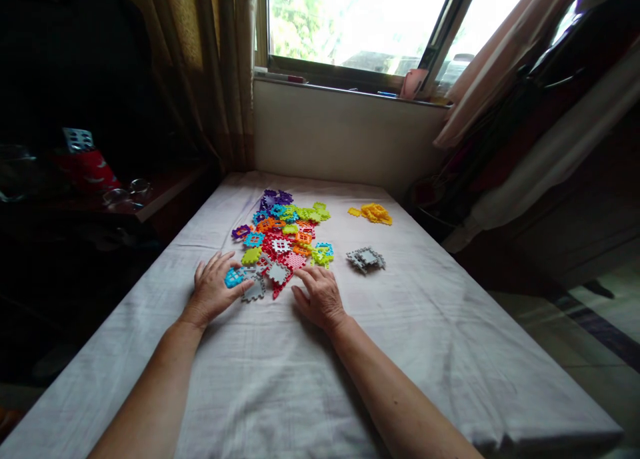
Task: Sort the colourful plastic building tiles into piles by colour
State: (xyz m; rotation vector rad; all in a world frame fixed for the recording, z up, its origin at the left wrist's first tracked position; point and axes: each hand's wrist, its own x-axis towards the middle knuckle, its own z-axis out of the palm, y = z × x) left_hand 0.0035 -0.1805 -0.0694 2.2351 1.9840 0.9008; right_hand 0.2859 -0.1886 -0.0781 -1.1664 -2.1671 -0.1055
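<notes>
A heap of flat plastic building pieces with notched edges lies mid-table, in purple, blue, green, orange, red and grey. At its near left edge rests my left hand (215, 289), fingers spread, beside a blue window piece (233, 277) and with the thumb at a grey piece (255, 289). My right hand (319, 295) is at the near right edge, fingers apart, its fingertips by the red pieces (295, 261). Between the hands lies another grey piece (277, 272). Neither hand visibly grips anything.
To the right sit a small grey pile (367, 259) and, farther back, a yellow pile (376, 213). A pale cloth covers the table (400, 352). On a dark side table at left are a red container (90, 169) and glasses (127, 193). Clothes hang at right.
</notes>
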